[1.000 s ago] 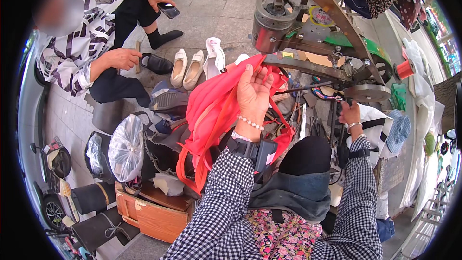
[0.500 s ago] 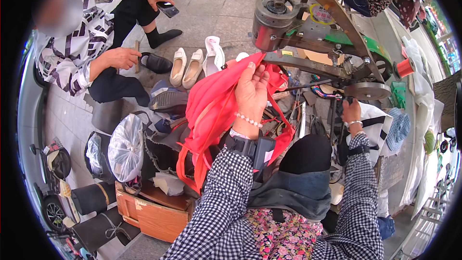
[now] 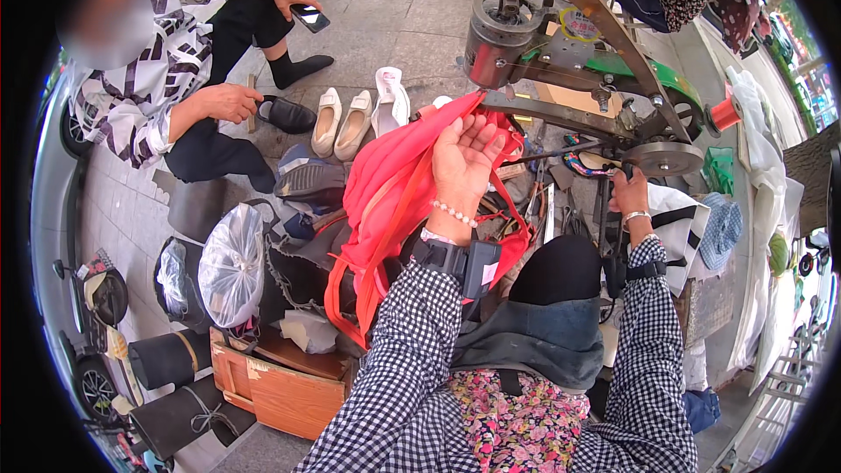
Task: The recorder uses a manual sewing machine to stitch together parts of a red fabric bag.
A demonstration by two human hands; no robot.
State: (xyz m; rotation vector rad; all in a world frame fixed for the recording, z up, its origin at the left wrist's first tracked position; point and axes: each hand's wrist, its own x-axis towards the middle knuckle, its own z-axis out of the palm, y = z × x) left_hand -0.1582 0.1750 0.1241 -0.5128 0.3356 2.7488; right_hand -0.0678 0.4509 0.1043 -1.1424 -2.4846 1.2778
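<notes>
A red fabric bag (image 3: 385,171) with long straps is draped from the sewing machine (image 3: 547,57), its upper corner under the machine's head. My left hand (image 3: 464,166) lies against the bag just below that corner, palm up, fingers loosely stretched and not gripping. Beside the machine's metal hand wheel (image 3: 663,158), at its lower left rim, my right hand (image 3: 628,193) is closed around a dark crank handle. The needle area is too small to make out. A black rounded cover (image 3: 561,271) sits over my lap.
Tools (image 3: 569,210) and scraps lie under the machine. A red thread spool (image 3: 725,114) sits at its right. Cream shoes (image 3: 354,125), a dark sneaker (image 3: 308,180), a bagged bundle (image 3: 231,267) and a wooden box (image 3: 298,390) stand leftward. A seated person (image 3: 149,70) holds a phone (image 3: 310,17).
My left hand has shifted slightly right and its fingers have loosened on the bag. The right hand has moved a little left and down with the crank.
</notes>
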